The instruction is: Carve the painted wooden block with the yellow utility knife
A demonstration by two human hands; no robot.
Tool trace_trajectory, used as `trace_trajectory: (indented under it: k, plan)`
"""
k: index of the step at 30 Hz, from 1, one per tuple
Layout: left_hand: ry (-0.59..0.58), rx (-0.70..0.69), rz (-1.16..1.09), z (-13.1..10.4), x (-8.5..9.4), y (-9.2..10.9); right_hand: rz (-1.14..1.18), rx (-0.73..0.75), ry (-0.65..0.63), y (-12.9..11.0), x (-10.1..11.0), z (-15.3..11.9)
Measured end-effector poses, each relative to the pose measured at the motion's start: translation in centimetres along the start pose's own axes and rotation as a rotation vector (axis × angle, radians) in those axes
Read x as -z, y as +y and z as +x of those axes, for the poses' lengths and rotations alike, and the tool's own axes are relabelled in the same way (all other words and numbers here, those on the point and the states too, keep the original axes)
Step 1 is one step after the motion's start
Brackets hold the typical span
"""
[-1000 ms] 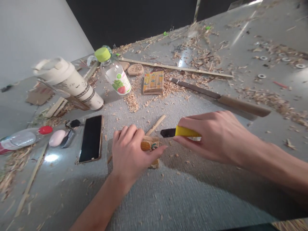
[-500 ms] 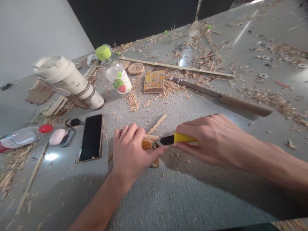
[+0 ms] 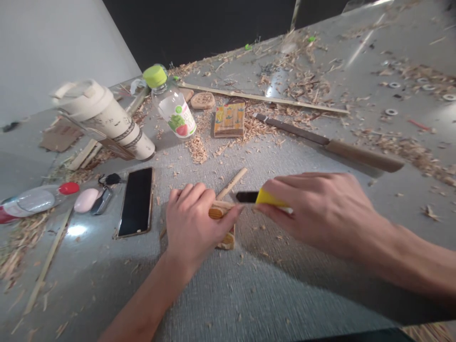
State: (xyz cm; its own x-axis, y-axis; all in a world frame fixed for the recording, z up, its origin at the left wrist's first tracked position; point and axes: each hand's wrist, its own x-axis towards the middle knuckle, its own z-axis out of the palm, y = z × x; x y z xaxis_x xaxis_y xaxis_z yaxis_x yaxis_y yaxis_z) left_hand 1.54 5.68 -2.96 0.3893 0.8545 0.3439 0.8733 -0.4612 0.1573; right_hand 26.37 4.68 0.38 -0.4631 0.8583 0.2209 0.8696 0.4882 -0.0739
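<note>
My right hand (image 3: 313,209) is closed around a yellow utility knife (image 3: 272,198), its dark blade end pointing left, close to my left thumb. Under my left hand (image 3: 194,223), a small painted wooden block (image 3: 227,240) is gripped against the table, with the fingers curled over and hiding most of it. An orange-brown patch and a pale edge of the wood show beside the thumb. Just beyond the knuckles lies a short round wooden stick (image 3: 232,183), its lower end hidden. Whether the blade touches the wood cannot be made out.
Farther back stand a green-capped bottle (image 3: 174,111) and a white tumbler (image 3: 114,121), near a painted wooden block (image 3: 230,119). A long wooden-handled blade tool (image 3: 363,154) lies right. At left are a phone (image 3: 136,202) and a red-capped bottle (image 3: 39,199). Shavings litter the table.
The knife blade has lifted slightly up and away from the wood, and my right hand has tilted. My left hand stays nearly in place, with more of the block showing below the thumb.
</note>
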Motion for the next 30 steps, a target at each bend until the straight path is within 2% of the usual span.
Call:
trace_trajectory:
  k: [4, 10, 13, 17, 21, 30]
  plan:
    - [-0.002, -0.029, -0.047, 0.0, 0.1, 0.2, -0.04, -0.143, 0.122, 1.1, 0.9, 0.4]
    - [-0.126, -0.264, -0.142, 0.7, 1.3, -0.3, 0.09, -0.187, 0.037, 2.2, 0.5, 1.3]
    - [-0.17, -0.31, -0.153, 0.9, 1.9, -0.8, 0.176, -0.219, 0.029, 2.2, 0.1, 1.6]
    - [-0.207, -0.274, -0.151, 0.8, 2.1, -1.3, 0.287, -0.198, 0.047, 2.2, -0.1, 1.9]
    - [-0.263, -0.206, -0.089, 0.5, 1.7, -1.4, 0.297, -0.161, 0.003, 2.3, -0.2, 2.1]
    - [-0.343, -0.063, -0.044, -0.5, 0.7, -1.5, 0.264, 0.071, -0.271, 3.9, -0.3, 2.1]
